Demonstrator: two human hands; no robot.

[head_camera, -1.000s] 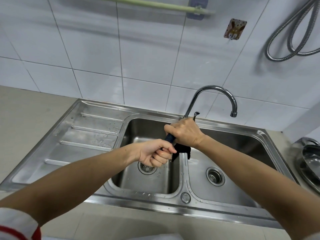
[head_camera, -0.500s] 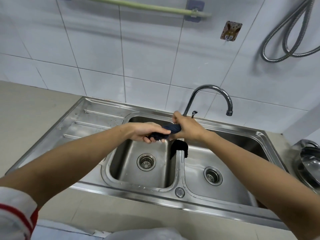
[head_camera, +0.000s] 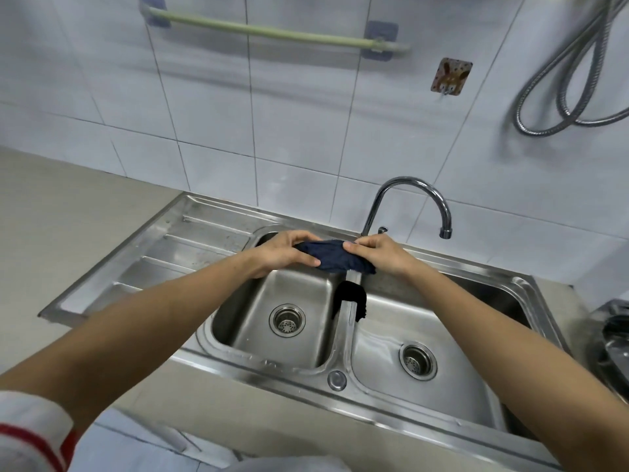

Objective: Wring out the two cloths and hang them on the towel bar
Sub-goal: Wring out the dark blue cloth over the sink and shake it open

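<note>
Navy cloth [head_camera: 335,257] bunched between left hand [head_camera: 284,252] and right hand [head_camera: 381,253], above sink divider [head_camera: 347,321]

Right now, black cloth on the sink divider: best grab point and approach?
Pinch the black cloth at its crest, where it folds over the divider between the basins, coming from straight above. It drapes like a saddle with a flap down each side, so lifting the crest should raise both. Both the left hand and right hand hold the blue cloth.

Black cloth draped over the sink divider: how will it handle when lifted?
The black cloth sags over the divider into both basins, so probably floppy, with no shape of its own. Lying in a sink, it is likely wet: heavier than it looks and dripping. Its hanging ends may cling to the steel.
</note>
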